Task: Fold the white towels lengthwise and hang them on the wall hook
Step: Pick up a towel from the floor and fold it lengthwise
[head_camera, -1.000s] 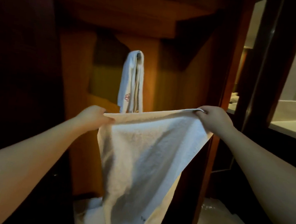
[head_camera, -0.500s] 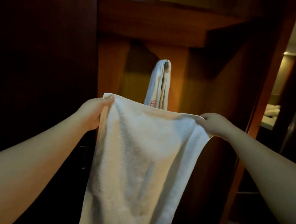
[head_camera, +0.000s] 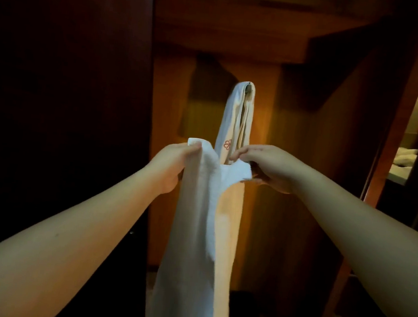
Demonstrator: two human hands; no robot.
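Towel [head_camera: 194, 234] hangs folded narrow, both top corners pinched.

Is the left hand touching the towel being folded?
Touching: the head view shows the left hand pinching the held towel's top corner, thumb over the cloth.

A single wide-angle camera is riding on the person's head, looking forward and slightly down along both outstretched forearms; it is facing into a wooden alcove [head_camera: 294, 141], with the wall hook [head_camera: 248, 86] sitting just above centre; the left hand [head_camera: 169, 166] and right hand [head_camera: 268, 168] are sitting close in mid-frame; no second view is sharing the scene; a lit room is showing at the right edge.
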